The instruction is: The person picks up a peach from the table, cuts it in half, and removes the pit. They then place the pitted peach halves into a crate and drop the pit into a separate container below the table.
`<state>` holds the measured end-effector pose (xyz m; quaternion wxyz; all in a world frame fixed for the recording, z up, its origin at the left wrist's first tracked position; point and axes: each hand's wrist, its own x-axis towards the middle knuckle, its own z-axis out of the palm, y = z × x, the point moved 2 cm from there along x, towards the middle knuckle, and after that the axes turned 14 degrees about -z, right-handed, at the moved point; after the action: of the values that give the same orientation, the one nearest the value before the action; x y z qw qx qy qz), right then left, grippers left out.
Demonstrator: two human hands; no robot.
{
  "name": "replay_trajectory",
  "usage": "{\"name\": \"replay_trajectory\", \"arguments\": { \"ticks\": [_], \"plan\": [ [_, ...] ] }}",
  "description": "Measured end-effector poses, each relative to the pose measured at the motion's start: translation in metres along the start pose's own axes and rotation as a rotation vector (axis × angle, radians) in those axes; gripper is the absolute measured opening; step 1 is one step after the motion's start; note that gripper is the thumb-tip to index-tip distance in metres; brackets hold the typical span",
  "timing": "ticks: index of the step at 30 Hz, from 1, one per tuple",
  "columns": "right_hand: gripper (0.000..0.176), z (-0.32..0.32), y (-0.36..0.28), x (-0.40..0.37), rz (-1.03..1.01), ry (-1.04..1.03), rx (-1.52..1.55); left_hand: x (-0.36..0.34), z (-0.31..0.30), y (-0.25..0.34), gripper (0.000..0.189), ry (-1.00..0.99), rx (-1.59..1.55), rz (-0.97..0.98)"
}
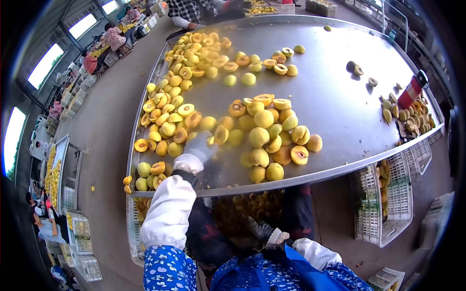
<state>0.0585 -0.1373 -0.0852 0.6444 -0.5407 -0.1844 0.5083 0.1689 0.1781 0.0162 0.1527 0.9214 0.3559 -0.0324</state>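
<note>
My left hand (200, 146), in a pale glove and white sleeve cover, reaches over the near left part of the metal table (340, 121). Its fingers are smeared by haze, right against a yellow peach half (221, 135), and I cannot tell whether they grip it. To its right lies a cluster of peach halves (263, 119), some cut side up. A larger heap of halves (167, 114) runs along the table's left edge. Below the near edge, my right hand (261, 229), in a dark glove, hangs with fingers extended over peaches (252, 206) between my legs.
A red bottle (411, 90) stands by a pile of small brownish pieces (412, 116) at the right corner. White plastic crates (388, 213) sit below on the right. Another person's hand (196, 26) is at the far edge. More people work at the left.
</note>
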Motion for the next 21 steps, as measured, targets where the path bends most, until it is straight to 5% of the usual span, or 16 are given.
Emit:
{"name": "replay_trajectory", "arguments": {
  "ticks": [1,4,6,9,10,13,17,18,21],
  "plan": [
    [0.028,0.002,-0.003,-0.002,-0.015,0.026,0.015,-0.011,-0.008,-0.001,0.043,-0.034,-0.166,0.045],
    [0.027,0.007,-0.018,0.002,-0.056,0.143,0.177,-0.064,-0.02,-0.015,0.042,-0.442,-1.179,-0.284],
    [0.031,0.003,-0.017,0.011,-0.079,0.079,0.337,-0.098,-0.008,-0.031,0.052,-0.544,-1.588,-0.15],
    [0.029,0.008,-0.056,0.004,-0.457,0.048,-0.246,-0.148,0.002,-0.023,0.057,-0.729,-1.944,-0.07],
    [0.026,0.013,-0.076,-0.002,-0.626,0.047,-0.586,-0.163,0.004,-0.017,0.056,-0.666,-1.959,-0.083],
    [0.022,0.024,-0.096,-0.011,-0.924,0.034,-0.95,-0.191,0.02,-0.011,0.058,-0.552,-1.901,-0.054],
    [0.034,0.033,-0.106,-0.016,-0.778,-0.064,-0.807,-0.215,0.026,0.0,0.05,-0.217,-1.883,-0.182],
    [0.036,0.039,-0.119,-0.022,-0.653,-0.076,-0.865,-0.215,0.035,-0.007,0.043,-0.191,-1.797,-0.076],
    [0.038,0.042,-0.102,-0.019,-0.805,-0.006,-0.928,-0.219,0.043,-0.003,0.036,-0.128,-1.771,0.051]
  ]
}}
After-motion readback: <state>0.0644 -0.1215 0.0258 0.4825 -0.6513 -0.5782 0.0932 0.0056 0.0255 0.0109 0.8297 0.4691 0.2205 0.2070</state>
